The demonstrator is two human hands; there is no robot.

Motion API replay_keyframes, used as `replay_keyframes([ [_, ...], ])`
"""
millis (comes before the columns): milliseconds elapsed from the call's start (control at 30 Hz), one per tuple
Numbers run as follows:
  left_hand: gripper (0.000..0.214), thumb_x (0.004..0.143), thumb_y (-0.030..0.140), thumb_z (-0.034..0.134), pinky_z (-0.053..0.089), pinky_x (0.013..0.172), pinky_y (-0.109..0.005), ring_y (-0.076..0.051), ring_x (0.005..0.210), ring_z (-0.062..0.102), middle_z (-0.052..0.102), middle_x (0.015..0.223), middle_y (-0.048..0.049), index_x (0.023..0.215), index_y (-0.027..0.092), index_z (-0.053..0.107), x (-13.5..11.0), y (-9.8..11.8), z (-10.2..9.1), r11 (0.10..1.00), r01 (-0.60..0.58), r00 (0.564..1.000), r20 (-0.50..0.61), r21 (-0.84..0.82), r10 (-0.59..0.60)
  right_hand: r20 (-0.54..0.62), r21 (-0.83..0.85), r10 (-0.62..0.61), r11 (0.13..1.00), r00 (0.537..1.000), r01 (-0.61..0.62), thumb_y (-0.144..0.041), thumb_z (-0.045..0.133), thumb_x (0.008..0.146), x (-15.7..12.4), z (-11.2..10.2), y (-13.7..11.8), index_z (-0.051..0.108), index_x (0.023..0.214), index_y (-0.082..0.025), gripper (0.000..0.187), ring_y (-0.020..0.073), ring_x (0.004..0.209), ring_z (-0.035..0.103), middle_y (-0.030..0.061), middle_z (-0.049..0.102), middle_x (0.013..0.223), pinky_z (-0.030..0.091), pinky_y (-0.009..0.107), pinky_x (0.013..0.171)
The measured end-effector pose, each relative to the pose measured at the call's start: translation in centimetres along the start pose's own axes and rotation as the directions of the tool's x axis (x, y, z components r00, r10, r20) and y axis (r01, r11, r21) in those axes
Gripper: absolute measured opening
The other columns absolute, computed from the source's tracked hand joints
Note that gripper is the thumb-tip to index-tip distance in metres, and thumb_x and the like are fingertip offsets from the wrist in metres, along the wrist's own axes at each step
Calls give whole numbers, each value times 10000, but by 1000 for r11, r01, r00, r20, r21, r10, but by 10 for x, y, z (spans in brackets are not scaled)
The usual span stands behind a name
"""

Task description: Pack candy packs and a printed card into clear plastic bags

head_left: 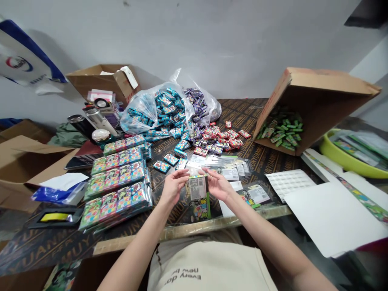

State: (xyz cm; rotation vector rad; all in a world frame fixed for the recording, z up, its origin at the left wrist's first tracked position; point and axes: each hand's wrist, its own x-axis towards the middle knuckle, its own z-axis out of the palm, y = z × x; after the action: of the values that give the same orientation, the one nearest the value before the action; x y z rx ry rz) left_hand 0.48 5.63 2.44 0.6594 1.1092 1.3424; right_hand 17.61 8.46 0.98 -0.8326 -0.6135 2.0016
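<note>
A clear printed plastic bag (pixel 199 204) stands upright between my hands near the table's front edge. Its printed face is towards me, and a green strip shows along its top and right side. My left hand (pixel 176 185) has its fingers curled at the bag's upper left corner. At the upper right corner, my right hand (pixel 218 185) pinches the bag's edge between thumb and fingers. Just beyond my fingertips lie flat printed bags (pixel 230 173) and several small blue boxes (pixel 162 166). What is inside the bag is hard to make out.
Filled packs (pixel 118 198) are stacked at left, beside a tape dispenser (pixel 56 217). Behind are plastic sacks of blue boxes (pixel 169 103) and purple boxes (pixel 195 101), plus loose red boxes (pixel 235 142). A tilted carton (pixel 318 101) holds green boxes; a yellow-green basin (pixel 348 159) stands right.
</note>
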Motion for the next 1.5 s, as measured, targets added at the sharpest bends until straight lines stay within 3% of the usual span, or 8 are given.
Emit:
replay_keyframes([
  [167, 224, 546, 208, 726, 453, 669, -262, -147, 681, 604, 676, 733, -55, 760, 149, 694, -6, -1, 1, 977, -148, 988, 70, 156, 138, -41, -267, -221, 942, 974, 203, -223, 690, 612, -1, 11, 3, 646, 782, -167, 185, 163, 704, 630, 21, 693, 768, 482, 291, 682],
  [333, 120, 607, 279, 696, 464, 661, -274, -190, 722, 612, 678, 738, -68, 626, 161, 696, -12, 12, 3, 743, -414, 910, 206, 526, 361, 134, -576, -454, 687, 881, 442, -275, 680, 647, -5, 3, -5, 695, 730, -181, 126, 165, 721, 623, 20, 694, 747, 467, 294, 722],
  [800, 150, 557, 279, 725, 434, 505, -235, -137, 487, 556, 656, 550, -43, 606, 141, 694, 3, 30, 9, 776, -251, 956, 273, 579, 106, 315, -700, -377, 527, 871, 481, -303, 638, 679, -5, 3, -27, 672, 680, -157, 149, 111, 545, 552, -4, 640, 612, 437, 229, 560],
  [1033, 127, 724, 296, 611, 470, 645, -260, -163, 697, 607, 669, 763, -55, 713, 195, 686, -13, 22, 2, 326, -679, 731, 562, 658, 387, 338, -717, -460, 439, 821, 541, -321, 607, 727, -23, -3, -21, 699, 747, -205, 150, 173, 705, 625, 22, 686, 739, 479, 310, 707],
  [1167, 127, 781, 247, 548, 457, 646, -244, -140, 702, 588, 640, 773, -50, 740, 186, 651, -19, 17, 3, 138, -767, 623, 675, 627, 396, 435, -682, -409, 432, 803, 590, -302, 570, 765, -45, -2, -20, 687, 899, -250, 185, 192, 971, 590, 26, 668, 980, 403, 353, 913],
  [1300, 165, 821, 227, 476, 455, 675, -247, -146, 757, 583, 631, 826, -51, 833, 196, 638, -23, 14, 10, 49, -794, 583, 738, 606, 340, 374, -750, -403, 398, 835, 528, -291, 533, 792, -40, -39, -38, 607, 1066, -259, 285, 177, 990, 560, 21, 622, 1068, 402, 350, 894],
  [1400, 197, 838, 201, 425, 452, 683, -253, -151, 776, 574, 622, 836, -50, 836, 198, 622, -25, 12, 11, -57, -778, 578, 749, 625, 324, 115, -951, -626, 155, 771, 268, -238, 603, 721, -26, -99, -57, 650, 921, -221, 206, 174, 877, 550, 37, 622, 963, 405, 327, 829],
  [1500, 206, 842, 191, 407, 447, 666, -251, -150, 752, 565, 606, 816, -55, 861, 190, 612, -23, 11, 10, -77, -775, 574, 750, 627, 328, 38, -998, -625, 13, 780, 58, -185, 673, 624, -18, -152, -64, 664, 685, -189, 62, 195, 821, 523, 35, 605, 765, 371, 348, 818],
])
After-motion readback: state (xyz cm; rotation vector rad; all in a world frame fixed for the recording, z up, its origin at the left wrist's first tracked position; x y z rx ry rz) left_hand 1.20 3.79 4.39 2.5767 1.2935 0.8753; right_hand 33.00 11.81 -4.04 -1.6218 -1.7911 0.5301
